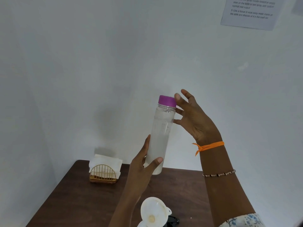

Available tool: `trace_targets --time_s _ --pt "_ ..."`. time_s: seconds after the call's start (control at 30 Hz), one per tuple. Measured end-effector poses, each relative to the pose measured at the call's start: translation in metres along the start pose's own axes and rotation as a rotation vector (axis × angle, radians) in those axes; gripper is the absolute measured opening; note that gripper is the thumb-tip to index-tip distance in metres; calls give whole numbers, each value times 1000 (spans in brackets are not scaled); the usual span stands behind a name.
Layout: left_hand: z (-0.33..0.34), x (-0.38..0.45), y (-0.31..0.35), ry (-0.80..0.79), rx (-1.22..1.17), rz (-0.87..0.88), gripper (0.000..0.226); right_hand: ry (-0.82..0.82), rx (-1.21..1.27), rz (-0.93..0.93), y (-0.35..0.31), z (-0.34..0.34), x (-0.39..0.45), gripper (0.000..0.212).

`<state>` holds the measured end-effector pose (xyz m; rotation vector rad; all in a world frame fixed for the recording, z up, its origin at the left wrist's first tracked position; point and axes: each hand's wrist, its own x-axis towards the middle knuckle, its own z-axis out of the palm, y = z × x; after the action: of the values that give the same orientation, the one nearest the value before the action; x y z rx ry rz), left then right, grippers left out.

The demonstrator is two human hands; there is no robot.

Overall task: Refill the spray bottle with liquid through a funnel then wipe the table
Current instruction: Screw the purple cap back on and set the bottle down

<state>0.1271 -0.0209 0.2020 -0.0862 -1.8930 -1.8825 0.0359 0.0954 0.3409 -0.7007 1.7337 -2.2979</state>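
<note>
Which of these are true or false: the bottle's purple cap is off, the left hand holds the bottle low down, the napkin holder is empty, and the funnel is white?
1. The purple cap is off the bottle. False: it sits on the bottle's neck.
2. The left hand holds the bottle near its base. True.
3. The gold napkin holder is empty. False: white napkins stand in it.
4. The funnel is white. True.
5. The right hand grips the funnel. False: it is open beside the cap.
</note>
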Motion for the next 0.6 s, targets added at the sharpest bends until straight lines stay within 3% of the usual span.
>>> trace_targets --time_s 0.4,0.5,0.6 --pt "0 1 1 46 -18 13 54 84 9 5 -3 -4 -2 36" --pt "0 1 1 39 -5 19 56 24 10 32 -3 -4 -3 43" --pt "0 1 0 52 3 15 57 65 -66 -24 -4 -8 -8 41"
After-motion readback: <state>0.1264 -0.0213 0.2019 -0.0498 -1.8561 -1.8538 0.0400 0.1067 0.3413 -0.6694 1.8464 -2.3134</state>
